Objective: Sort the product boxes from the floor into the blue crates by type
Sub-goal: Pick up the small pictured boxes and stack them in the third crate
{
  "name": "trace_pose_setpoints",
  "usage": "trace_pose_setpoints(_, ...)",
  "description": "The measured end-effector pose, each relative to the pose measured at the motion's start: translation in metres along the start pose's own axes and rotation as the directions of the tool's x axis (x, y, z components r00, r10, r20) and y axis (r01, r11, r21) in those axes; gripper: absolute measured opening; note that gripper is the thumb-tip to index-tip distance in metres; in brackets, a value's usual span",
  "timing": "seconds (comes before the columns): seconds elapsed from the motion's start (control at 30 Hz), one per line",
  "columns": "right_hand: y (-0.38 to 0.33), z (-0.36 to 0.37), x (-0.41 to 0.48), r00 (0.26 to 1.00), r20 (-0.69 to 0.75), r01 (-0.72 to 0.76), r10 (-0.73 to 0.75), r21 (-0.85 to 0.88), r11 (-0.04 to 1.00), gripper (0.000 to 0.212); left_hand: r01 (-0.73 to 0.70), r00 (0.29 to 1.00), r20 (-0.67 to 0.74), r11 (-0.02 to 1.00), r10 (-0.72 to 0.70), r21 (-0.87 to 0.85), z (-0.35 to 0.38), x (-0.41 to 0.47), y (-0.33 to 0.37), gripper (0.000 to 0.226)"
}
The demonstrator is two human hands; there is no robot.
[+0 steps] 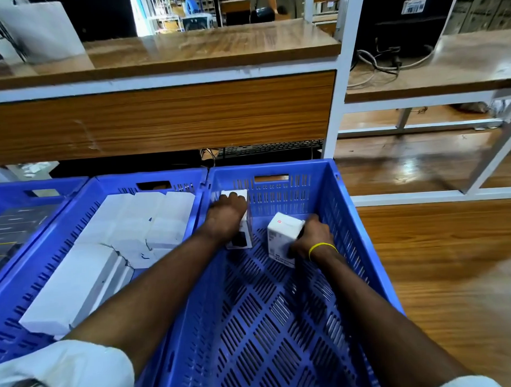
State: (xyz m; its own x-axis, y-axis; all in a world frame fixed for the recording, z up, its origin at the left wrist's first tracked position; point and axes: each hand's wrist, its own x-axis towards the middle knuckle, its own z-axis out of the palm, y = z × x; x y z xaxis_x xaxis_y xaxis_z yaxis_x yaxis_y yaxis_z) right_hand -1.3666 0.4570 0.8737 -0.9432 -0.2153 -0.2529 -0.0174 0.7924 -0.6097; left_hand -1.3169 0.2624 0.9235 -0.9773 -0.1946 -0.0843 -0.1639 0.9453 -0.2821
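Both my hands reach into the right blue crate [363,247]. My left hand [227,214] grips a small white box with a dark picture [244,232], standing upright against the crate's far left corner. My right hand [312,239] holds a second small white box with a red logo [282,237], tilted just above the crate floor, a little to the right of the first. The middle blue crate [161,180] holds several flat white boxes [128,226]. A third blue crate [14,191] at the far left holds dark boxes [15,227].
A wooden-topped bench with a white metal frame [186,80] stands right behind the crates. A lower shelf with cables [389,64] is at the right. Wood-pattern floor [441,244] lies to the right of the crates. A white bag [40,30] sits on the bench.
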Motion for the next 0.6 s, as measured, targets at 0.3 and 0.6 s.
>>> trace_pose_setpoints(0.3,-0.037,0.039,-0.015,0.938,0.238,0.261,-0.250,-0.016,0.965,0.066,-0.285,0.914,0.349,0.939,0.207,0.190,-0.049,0.002,-0.019,0.046)
trace_pose_setpoints(0.6,-0.051,0.092,-0.014,0.969,0.070,0.235,-0.237,0.038,0.971,0.024,-0.022,0.894,0.447,0.999,0.032,-0.027,-0.051,0.006,-0.015,0.087)
